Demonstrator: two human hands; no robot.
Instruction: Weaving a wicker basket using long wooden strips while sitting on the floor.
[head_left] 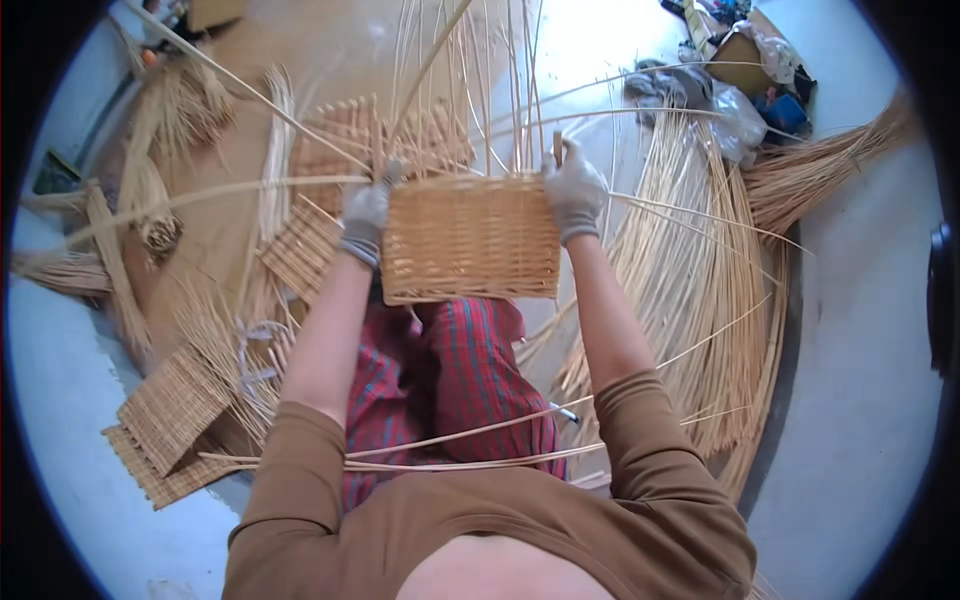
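Note:
A rectangular woven wicker panel [470, 240] in golden tan is held up in front of my lap. Long loose canes stick out from its far edge and sides. My left hand [368, 205], in a grey-white work glove, grips its left far corner. At the right far corner, my right hand [577, 190] in a matching glove is closed round the edge, by a short upright stake. Whether the panel is flat or the side of a basket, I cannot tell.
Woven panels [175, 410] lie stacked at the lower left, with another woven piece [425, 135] beyond my hands. A broad spread of loose canes [690, 300] covers the floor on my right. Cane bundles [185, 110] lie at the far left; plastic bags [738, 120] sit far right.

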